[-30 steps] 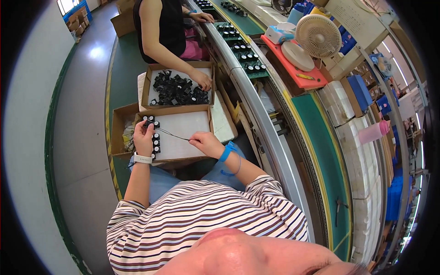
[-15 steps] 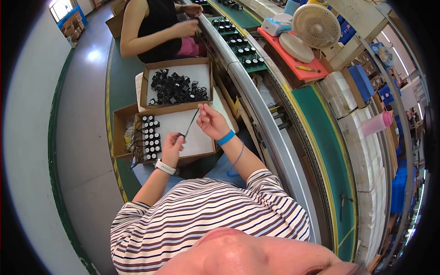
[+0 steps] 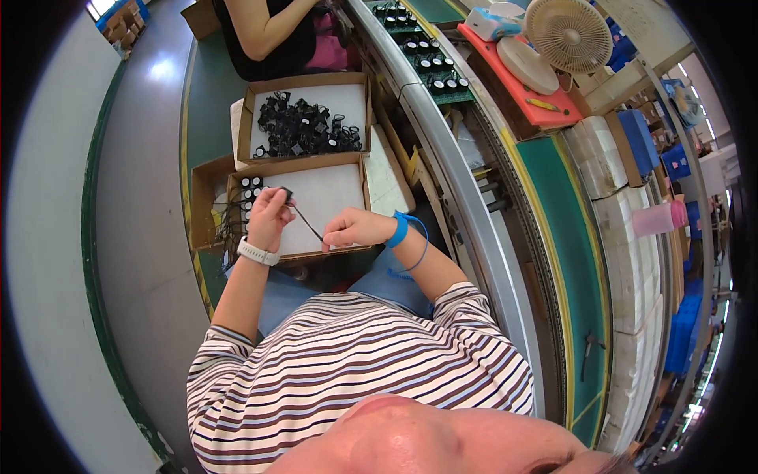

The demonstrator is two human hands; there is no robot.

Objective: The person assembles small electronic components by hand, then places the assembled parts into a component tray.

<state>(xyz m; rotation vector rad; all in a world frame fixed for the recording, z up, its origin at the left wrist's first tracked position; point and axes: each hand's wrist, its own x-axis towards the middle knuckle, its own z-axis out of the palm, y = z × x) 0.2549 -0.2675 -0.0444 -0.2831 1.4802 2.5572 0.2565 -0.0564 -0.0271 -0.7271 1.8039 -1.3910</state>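
small black part (image 3: 285,193) in left hand (image 3: 267,217): type too small to identify. co-worker (image 3: 272,31): head and shoulders cut off by top edge. right hand (image 3: 355,229) fingertips hidden.

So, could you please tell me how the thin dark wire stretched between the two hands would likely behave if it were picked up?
The thin dark wire probably flops: it looks very slender and runs taut only between the left hand and right hand. It seems light, pinched by fingertips alone. The small black part at its left end may dangle and swing.
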